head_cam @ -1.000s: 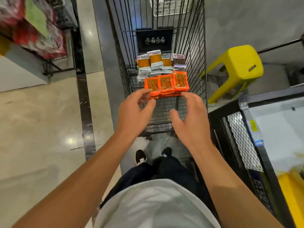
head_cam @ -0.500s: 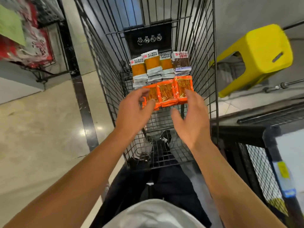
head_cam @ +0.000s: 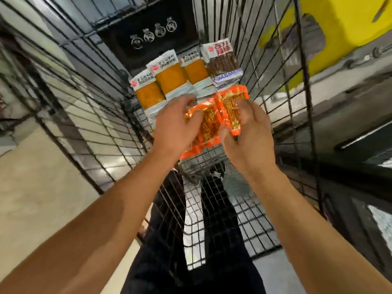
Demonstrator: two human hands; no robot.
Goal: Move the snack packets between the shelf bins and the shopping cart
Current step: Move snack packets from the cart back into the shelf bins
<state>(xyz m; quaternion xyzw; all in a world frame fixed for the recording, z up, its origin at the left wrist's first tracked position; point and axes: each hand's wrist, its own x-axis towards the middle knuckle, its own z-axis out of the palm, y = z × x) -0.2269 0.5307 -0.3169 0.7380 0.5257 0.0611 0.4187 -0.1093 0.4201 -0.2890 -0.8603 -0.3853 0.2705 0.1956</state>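
Head view: inside a wire shopping cart (head_cam: 301,85), a person's left hand (head_cam: 176,128) and right hand (head_cam: 248,134) close from either side on a bunch of orange snack packets (head_cam: 214,122), fingers curled over the outer edges and thumbs tucked at the near side. The two-sided hold looks meant to keep the loose foil packets together as one bundle, whether they are being set down or lifted out. The orange snack packets sit squarely between the two palms, their middle exposed, lower corners poking out beneath the left hand; whether they touch the cart floor cannot be told through the blur. Just beyond the orange snack packets, against the cart's far end, stands a row of white-topped amber packets (head_cam: 169,77) with one brown packet (head_cam: 222,62) at the right. Outside the cart's right wall is a yellow stool (head_cam: 339,28).
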